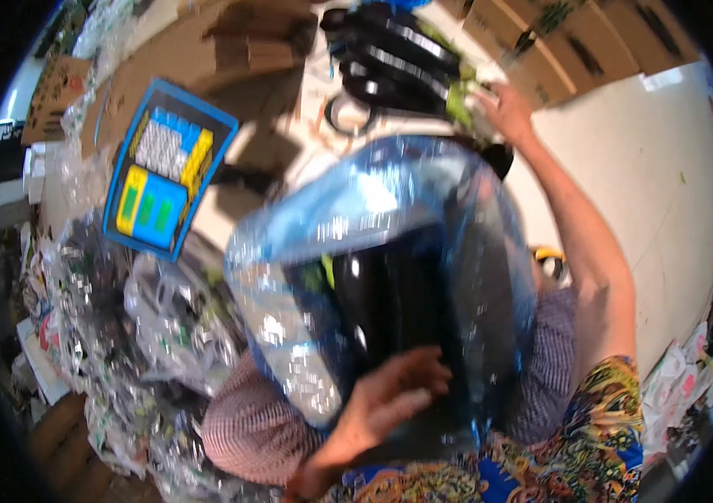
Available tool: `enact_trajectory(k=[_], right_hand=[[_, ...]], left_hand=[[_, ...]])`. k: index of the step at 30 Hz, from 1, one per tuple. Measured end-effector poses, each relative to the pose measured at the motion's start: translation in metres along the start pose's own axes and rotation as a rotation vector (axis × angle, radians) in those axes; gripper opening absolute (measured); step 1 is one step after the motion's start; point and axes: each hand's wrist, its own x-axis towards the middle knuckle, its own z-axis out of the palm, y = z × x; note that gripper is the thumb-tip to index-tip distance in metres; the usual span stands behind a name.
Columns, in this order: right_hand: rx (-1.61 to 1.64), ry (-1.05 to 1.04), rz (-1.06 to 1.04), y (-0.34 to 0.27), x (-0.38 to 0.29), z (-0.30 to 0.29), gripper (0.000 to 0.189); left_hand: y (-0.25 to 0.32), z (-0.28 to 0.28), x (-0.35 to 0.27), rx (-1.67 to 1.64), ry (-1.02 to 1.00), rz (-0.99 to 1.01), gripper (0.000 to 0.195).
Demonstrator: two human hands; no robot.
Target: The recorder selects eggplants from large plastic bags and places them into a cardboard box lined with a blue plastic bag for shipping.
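Dark eggplants [394, 56] with green stems lie in a pile at the top. My right hand [501, 110] is at the stem end of this pile; blur hides whether its fingers grip a stem. Between my knees stands a crate or box lined with a blue plastic bag [356, 207], its mouth facing up. More glossy dark eggplants [388, 295] lie inside it. My left hand [400, 390] is over the near part of the bag's opening, fingers spread and slightly curled, with nothing seen in it. The near end of the bag's inside is in shadow.
An electronic scale's display and keypad [162, 170] stand at the left, beside a cardboard box [193, 69]. Crumpled clear plastic bags [174, 314] heap up at the lower left. Cardboard boxes [583, 50] line the upper right. A roll of tape [350, 116] lies near the eggplant pile.
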Motion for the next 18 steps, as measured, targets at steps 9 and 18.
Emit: enact_trajectory(k=[9,18], right_hand=[[0.258,-0.187,-0.187,-0.118,-0.084,-0.145,0.034],[0.368,-0.54,-0.477,-0.184,-0.184,-0.205,0.021]], left_hand=[[-0.032,-0.032,-0.012,0.22,0.486,0.437,0.044],[-0.07,-0.026,-0.005,1.172,0.41,0.395,0.083]])
